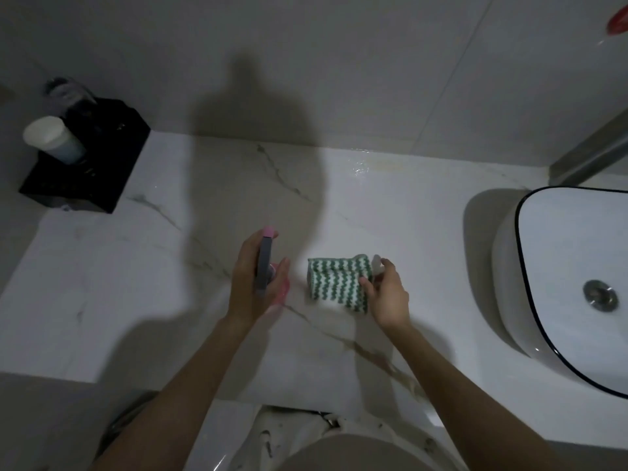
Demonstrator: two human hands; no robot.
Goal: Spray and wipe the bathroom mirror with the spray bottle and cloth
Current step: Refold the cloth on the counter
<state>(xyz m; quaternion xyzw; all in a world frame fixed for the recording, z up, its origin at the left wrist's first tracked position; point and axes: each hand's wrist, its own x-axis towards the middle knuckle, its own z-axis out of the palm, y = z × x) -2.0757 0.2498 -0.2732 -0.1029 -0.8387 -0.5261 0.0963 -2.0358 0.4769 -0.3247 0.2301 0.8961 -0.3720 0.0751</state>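
Presently, on the marble counter (pixel 136 283) — left hand (pixel 253 283) curled round a grey-and-pink spray bottle (pixel 264 263), mid-counter. Right hand (pixel 387 295) just beside it on the right, fingers pinching the right edge of a folded green-and-white zigzag cloth (pixel 338 282) lying on the counter. White basin (pixel 574 277), dark-rimmed, far right. Black tray (pixel 102 178) with a white cup (pixel 54 139), far left.

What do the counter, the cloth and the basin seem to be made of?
Counter: looks like polished marble or a marble-look slab; white with grey-brown veins and a wet glint.
Cloth: soft woven or microfibre fabric, matte, with green and white zigzag ribbing, folded.
Basin: probably glazed ceramic; smooth, glossy white with a thin dark rim.
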